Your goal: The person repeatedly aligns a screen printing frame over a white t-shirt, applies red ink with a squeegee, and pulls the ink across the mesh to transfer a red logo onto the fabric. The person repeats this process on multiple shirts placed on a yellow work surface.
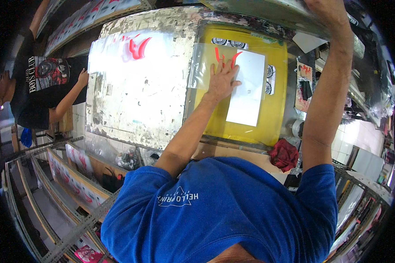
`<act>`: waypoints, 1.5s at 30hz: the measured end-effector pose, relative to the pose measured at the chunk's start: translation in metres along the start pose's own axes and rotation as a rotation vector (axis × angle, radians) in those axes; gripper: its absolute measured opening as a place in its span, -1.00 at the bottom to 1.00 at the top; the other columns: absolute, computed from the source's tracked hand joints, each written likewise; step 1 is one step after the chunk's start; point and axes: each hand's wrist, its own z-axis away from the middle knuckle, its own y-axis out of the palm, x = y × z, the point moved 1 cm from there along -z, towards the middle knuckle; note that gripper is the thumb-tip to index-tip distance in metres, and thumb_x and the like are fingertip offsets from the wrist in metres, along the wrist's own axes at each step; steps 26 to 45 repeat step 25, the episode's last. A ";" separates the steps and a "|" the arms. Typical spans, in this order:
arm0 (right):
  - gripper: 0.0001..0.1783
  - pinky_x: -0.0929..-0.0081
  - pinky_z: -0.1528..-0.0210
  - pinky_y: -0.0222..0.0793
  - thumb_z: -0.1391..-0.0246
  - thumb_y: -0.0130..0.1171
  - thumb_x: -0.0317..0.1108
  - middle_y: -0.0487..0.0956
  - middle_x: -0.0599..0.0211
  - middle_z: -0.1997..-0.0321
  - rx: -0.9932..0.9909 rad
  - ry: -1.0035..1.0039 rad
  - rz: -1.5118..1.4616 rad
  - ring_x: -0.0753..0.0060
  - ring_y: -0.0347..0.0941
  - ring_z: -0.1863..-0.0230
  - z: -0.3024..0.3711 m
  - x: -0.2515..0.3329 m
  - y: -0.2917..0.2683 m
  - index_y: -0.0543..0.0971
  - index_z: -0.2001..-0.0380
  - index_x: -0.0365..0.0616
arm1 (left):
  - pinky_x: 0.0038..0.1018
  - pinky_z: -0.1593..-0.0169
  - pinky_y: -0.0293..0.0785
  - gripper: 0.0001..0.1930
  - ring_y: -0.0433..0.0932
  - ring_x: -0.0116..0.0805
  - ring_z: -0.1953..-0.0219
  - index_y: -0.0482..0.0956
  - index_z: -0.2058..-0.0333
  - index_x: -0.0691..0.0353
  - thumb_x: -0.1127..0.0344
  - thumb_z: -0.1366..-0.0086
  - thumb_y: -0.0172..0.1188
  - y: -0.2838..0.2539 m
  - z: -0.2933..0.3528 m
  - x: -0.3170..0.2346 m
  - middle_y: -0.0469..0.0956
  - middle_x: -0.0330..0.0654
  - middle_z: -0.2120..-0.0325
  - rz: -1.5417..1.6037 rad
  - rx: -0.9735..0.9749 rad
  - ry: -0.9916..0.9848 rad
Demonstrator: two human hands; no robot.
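Note:
My left hand (224, 81) lies flat with fingers spread on a clear plastic sheet (201, 65) bearing red curved marks. Under the sheet, a white paper rectangle (245, 103) rests on a yellow board (274, 118). Black-and-white printed pieces (271, 79) show at the board's far and right sides. My right hand (329, 13) reaches up to the edge of a raised frame (267, 17) at the top of the view. Its fingers are cut off by the picture's edge, so their grip cannot be made out.
Left of the board is a worn white table (136, 101) with a red-printed sheet (136, 48). Another person (48, 83) in a black shirt stands at its left side. A dark red cloth (284, 155) lies by the board's near right corner. Metal racks (70, 184) holding printed panels fill the lower left.

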 end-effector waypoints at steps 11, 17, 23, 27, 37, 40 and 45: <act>-0.60 0.26 0.04 0.47 -0.06 0.30 -0.06 0.69 0.05 0.14 0.010 -0.022 0.036 0.04 0.60 0.11 0.000 0.003 -0.002 0.70 0.16 -0.13 | 0.36 -0.30 -0.17 -0.31 -0.06 0.13 -0.44 0.39 -0.27 -0.02 -0.18 -0.23 0.20 0.002 -0.001 -0.010 0.15 -0.09 -0.38 -0.022 0.014 -0.007; -0.60 0.22 0.04 0.47 -0.04 0.31 -0.08 0.69 0.02 0.18 -0.048 -0.089 0.037 -0.02 0.61 0.14 0.003 -0.007 0.003 0.69 0.17 -0.16 | 0.31 -0.30 -0.15 -0.31 -0.05 0.10 -0.44 0.37 -0.28 0.02 -0.10 -0.23 0.25 -0.003 -0.001 -0.014 0.17 -0.05 -0.36 -0.043 -0.019 -0.015; -0.63 0.42 0.31 0.45 -0.06 0.28 -0.11 0.72 0.18 0.36 0.075 0.011 -0.048 0.35 0.56 0.44 0.035 0.006 0.006 0.72 0.16 -0.11 | 0.08 -0.25 0.05 -0.06 0.11 0.02 -0.40 0.15 -0.37 0.20 0.02 -0.10 0.41 -0.084 0.000 -0.040 0.35 0.03 -0.24 0.730 -0.508 -0.046; -0.64 0.47 0.39 0.40 -0.04 0.30 -0.11 0.72 0.23 0.41 -0.003 -0.101 -0.055 0.41 0.50 0.53 0.064 0.010 0.009 0.74 0.15 -0.04 | 0.02 -0.28 0.05 0.09 0.13 -0.06 -0.40 -0.02 -0.44 0.14 0.01 -0.05 0.45 -0.121 0.012 -0.058 0.29 -0.02 -0.32 1.184 -0.634 -0.128; -0.64 0.47 0.39 0.40 -0.04 0.30 -0.11 0.72 0.23 0.41 -0.003 -0.101 -0.055 0.41 0.50 0.53 0.064 0.010 0.009 0.74 0.15 -0.04 | 0.02 -0.28 0.05 0.09 0.13 -0.06 -0.40 -0.02 -0.44 0.14 0.01 -0.05 0.45 -0.121 0.012 -0.058 0.29 -0.02 -0.32 1.184 -0.634 -0.128; -0.64 0.47 0.39 0.40 -0.04 0.30 -0.11 0.72 0.23 0.41 -0.003 -0.101 -0.055 0.41 0.50 0.53 0.064 0.010 0.009 0.74 0.15 -0.04 | 0.02 -0.28 0.05 0.09 0.13 -0.06 -0.40 -0.02 -0.44 0.14 0.01 -0.05 0.45 -0.121 0.012 -0.058 0.29 -0.02 -0.32 1.184 -0.634 -0.128; -0.64 0.47 0.39 0.40 -0.04 0.30 -0.11 0.72 0.23 0.41 -0.003 -0.101 -0.055 0.41 0.50 0.53 0.064 0.010 0.009 0.74 0.15 -0.04 | 0.02 -0.28 0.05 0.09 0.13 -0.06 -0.40 -0.02 -0.44 0.14 0.01 -0.05 0.45 -0.121 0.012 -0.058 0.29 -0.02 -0.32 1.184 -0.634 -0.128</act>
